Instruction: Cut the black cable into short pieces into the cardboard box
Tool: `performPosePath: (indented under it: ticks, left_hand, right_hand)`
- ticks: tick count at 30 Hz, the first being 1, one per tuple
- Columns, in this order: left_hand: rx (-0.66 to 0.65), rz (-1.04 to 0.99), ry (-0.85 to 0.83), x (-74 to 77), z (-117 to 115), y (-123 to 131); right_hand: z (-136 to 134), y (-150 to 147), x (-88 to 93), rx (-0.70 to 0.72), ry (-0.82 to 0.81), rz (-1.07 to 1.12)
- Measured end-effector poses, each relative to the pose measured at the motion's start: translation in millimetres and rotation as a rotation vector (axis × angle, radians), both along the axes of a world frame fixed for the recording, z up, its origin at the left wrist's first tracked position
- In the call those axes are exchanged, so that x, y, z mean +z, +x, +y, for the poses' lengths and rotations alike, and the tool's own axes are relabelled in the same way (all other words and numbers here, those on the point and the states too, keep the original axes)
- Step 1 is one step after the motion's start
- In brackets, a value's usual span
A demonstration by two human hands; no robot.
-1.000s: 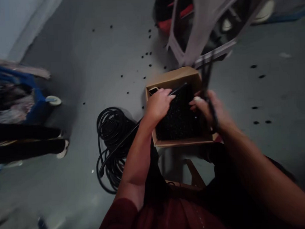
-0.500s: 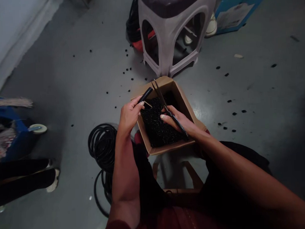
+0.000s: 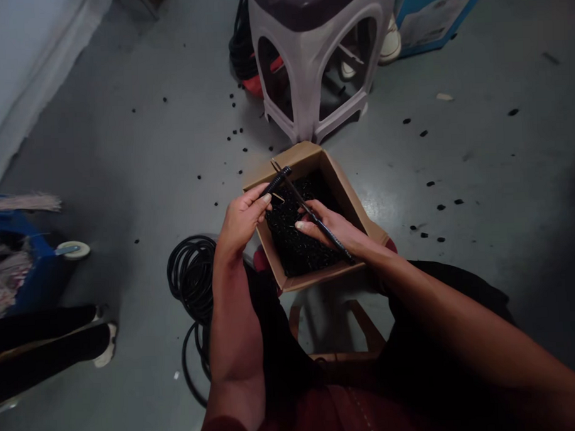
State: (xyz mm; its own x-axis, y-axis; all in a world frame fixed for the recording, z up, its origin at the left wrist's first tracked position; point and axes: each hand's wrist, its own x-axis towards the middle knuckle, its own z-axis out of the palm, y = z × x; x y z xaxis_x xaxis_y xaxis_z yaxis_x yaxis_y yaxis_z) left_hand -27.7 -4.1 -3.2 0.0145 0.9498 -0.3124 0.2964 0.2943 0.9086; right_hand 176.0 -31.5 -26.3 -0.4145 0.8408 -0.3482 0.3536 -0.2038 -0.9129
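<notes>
Tube end [image 3: 277, 179]: one — scissors [image 3: 322, 225]: one — carton [image 3: 318, 278]: one.

The left hand [image 3: 243, 220] is at the left edge of the box [image 3: 345, 182], its tube [image 3: 275, 182] meeting the scissors [image 3: 329, 234] that reach forward and leftward from the right hand [image 3: 326, 225], over the scraps [image 3: 293, 250] in that box. Left of and behind the left hand lies a coil [image 3: 190, 272], with a bin [image 3: 36, 249] farther left. Ahead of both hands stands a stool [image 3: 302, 70], and a carton [image 3: 434, 18] lies ahead and rightward.
</notes>
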Motion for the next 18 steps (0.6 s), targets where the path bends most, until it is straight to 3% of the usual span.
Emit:
performPosePath:
  ticks: [18]
  left_hand:
    - [-0.015, -0.043, -0.012, -1.3, -1.4, -0.5]
  right_hand:
    - [0.0, 3.8, -0.2, 0.015, 0.021, 0.039]
